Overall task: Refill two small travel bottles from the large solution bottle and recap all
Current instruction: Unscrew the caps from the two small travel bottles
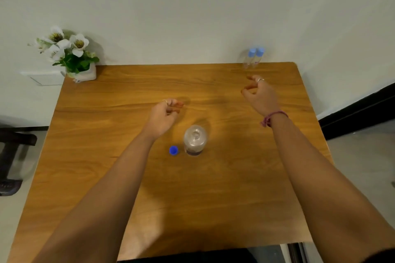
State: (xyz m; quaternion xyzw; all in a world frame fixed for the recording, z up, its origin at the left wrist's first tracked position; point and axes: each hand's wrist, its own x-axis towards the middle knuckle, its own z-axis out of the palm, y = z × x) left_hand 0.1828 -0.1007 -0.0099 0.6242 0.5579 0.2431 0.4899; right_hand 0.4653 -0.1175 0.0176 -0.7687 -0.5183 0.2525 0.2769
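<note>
Head view: I see the large bottle (195, 140) standing uncapped at the table's (128, 177) centre, its blue cap (173, 150) lying just beside it. The two small bottles (253, 57) stand capped at the far right corner. My right hand (259, 95) hovers near them, fingers half-curled, empty. My left hand (164, 113) is loosely curled, holding nothing. Step in hand, as I judge: fetching a small bottle. Next: grasp one, bring it near, unscrew it.
</note>
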